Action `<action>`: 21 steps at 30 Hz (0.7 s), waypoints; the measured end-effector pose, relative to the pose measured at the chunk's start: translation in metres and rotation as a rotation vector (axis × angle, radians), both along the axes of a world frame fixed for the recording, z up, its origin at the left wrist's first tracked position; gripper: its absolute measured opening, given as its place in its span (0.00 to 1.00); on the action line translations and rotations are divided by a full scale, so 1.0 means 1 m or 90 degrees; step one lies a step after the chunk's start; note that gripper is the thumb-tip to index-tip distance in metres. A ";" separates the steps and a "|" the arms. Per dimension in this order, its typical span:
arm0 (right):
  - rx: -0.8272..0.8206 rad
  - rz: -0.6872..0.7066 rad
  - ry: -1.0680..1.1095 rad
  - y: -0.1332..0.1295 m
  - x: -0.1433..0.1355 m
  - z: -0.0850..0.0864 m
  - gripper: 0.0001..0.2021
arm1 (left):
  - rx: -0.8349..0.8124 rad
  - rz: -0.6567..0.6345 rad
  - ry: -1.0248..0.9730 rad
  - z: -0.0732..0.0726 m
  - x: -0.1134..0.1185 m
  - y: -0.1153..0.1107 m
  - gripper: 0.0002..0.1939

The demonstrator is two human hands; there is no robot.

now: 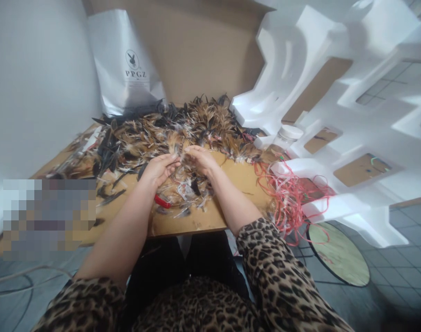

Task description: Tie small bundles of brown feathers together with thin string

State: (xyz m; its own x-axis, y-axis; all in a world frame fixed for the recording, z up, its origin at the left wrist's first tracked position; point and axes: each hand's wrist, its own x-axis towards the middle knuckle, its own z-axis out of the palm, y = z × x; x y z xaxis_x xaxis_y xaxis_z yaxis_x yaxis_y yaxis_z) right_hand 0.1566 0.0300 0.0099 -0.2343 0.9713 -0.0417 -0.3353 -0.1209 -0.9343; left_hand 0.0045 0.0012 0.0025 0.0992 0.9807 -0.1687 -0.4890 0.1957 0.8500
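Brown and black feathers (134, 138) lie in a wide heap across the back of the wooden table. My left hand (161, 168) is closed, its fingers pinching a feather (175, 142) with a tan, fluffy tip. Close beside it, my right hand (201, 160) is also closed in a pinch on feathers; the exact pieces between its fingertips are blurred. Beneath both hands is a smaller scatter of loose feathers and pale scraps (188, 189). A red-handled tool (162, 201) lies at its left, its other end covered.
A silver bag (124, 69) stands at the back left. White foam packing (321, 92) rises on the right, near a clear jar with a white lid (290, 133). Tangled pink strings (288, 198) hang over the table's right edge, above a round stool (338, 253).
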 end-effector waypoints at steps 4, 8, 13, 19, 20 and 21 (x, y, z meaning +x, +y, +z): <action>0.019 -0.005 0.011 -0.003 -0.007 -0.002 0.14 | -0.001 -0.024 0.004 0.000 0.001 -0.001 0.04; 0.053 -0.031 0.015 -0.004 -0.010 -0.003 0.13 | -0.006 -0.043 0.025 0.000 0.002 -0.002 0.04; 0.108 -0.098 -0.031 -0.005 -0.014 -0.006 0.08 | 0.008 -0.036 0.033 -0.002 0.003 -0.003 0.04; 0.161 -0.142 -0.075 -0.006 -0.019 -0.009 0.05 | 0.027 -0.034 0.032 -0.005 0.004 -0.002 0.05; 0.166 -0.144 -0.077 -0.007 -0.020 -0.009 0.05 | 0.027 -0.033 0.033 -0.005 0.004 -0.001 0.05; 0.169 -0.143 -0.076 -0.008 -0.021 -0.008 0.05 | 0.028 -0.032 0.034 -0.006 0.004 -0.001 0.06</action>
